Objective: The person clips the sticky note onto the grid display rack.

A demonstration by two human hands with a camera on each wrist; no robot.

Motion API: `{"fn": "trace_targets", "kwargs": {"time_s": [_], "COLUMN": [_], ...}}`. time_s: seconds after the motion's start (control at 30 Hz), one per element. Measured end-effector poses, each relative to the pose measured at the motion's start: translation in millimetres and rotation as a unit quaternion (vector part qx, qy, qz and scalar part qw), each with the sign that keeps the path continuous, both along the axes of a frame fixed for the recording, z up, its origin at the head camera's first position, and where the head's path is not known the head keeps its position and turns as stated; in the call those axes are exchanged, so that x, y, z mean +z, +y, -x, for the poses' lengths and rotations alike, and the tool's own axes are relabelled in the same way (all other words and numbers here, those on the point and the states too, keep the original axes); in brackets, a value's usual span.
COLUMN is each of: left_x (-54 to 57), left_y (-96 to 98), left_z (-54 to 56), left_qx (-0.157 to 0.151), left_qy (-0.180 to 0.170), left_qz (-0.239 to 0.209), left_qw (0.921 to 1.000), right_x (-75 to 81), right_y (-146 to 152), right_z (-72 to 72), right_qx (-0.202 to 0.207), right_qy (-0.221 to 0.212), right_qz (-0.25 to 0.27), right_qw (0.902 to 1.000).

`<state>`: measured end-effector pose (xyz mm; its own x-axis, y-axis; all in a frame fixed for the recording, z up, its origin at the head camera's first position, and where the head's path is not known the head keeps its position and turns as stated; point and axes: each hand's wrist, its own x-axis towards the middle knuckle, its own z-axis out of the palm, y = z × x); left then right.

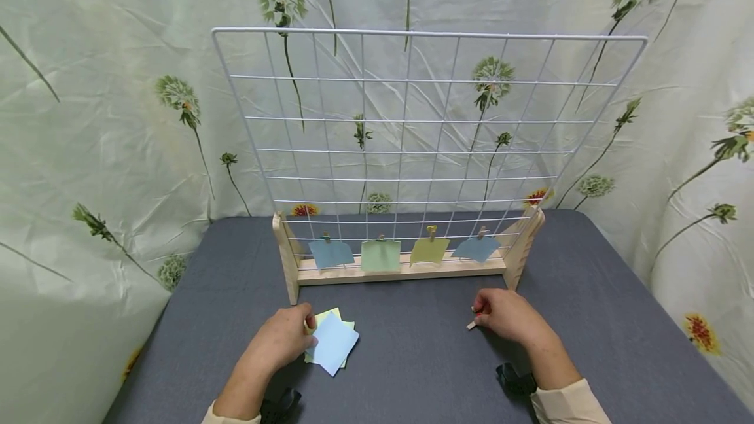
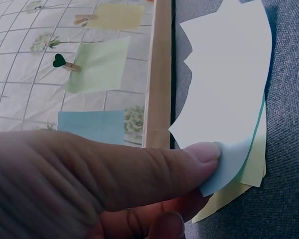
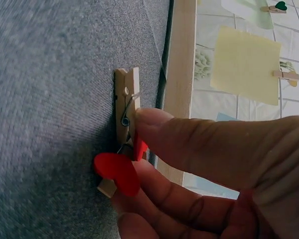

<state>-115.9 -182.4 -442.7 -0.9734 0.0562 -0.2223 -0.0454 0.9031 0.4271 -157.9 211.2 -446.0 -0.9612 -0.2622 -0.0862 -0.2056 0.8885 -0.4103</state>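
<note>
My left hand (image 1: 285,335) pinches the edge of a light blue paper sheet (image 1: 337,342) between thumb and fingers. Beneath that sheet lie yellow and green ones (image 2: 254,167), partly covered, on the table. Over on the right, my right hand (image 1: 509,316) pinches a small wooden clothespin (image 3: 124,104) just above the cloth, thumb on its side. A red heart (image 3: 118,172) with a wooden end below it shows by the fingers; it looks like part of a second clothespin, though the fingers hide some of it.
Behind the hands stands a white wire grid (image 1: 406,121) in a wooden base (image 1: 406,273). Along its bottom hang a blue note (image 1: 331,254), a green note (image 1: 380,257), a yellow note (image 1: 429,251) and another blue note (image 1: 477,249), each clipped. Grey cloth (image 1: 406,371) covers the table.
</note>
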Motion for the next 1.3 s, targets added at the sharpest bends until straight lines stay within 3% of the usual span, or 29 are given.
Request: {"fn": "trace_targets", "kwargs": {"time_s": [0.53, 0.93, 1.17, 1.3], "left_x": [3.2, 5.2, 5.3, 5.2], "left_y": [0.3, 0.1, 0.1, 0.6], "left_z": [-0.1, -2.0, -2.1, -2.0], "left_qx": [-0.001, -0.017, -0.018, -0.018], "left_qy": [0.002, -0.003, 0.002, -0.002], "left_qz": [-0.001, -0.044, -0.046, -0.044], "left_qw": [1.0000, 0.9989, 0.9988, 0.9989], "right_x": [0.4, -2.1, -0.6, -0.4], "right_y": [0.0, 0.9, 3.6, 4.2], "right_z": [-0.7, -0.7, 0.4, 2.2], "right_qx": [0.015, 0.001, 0.008, 0.000], "right_qy": [0.003, -0.002, 0.022, 0.009], "right_qz": [-0.008, -0.003, -0.004, 0.004], "right_qw": [0.9998, 1.0000, 0.9997, 0.9999]}}
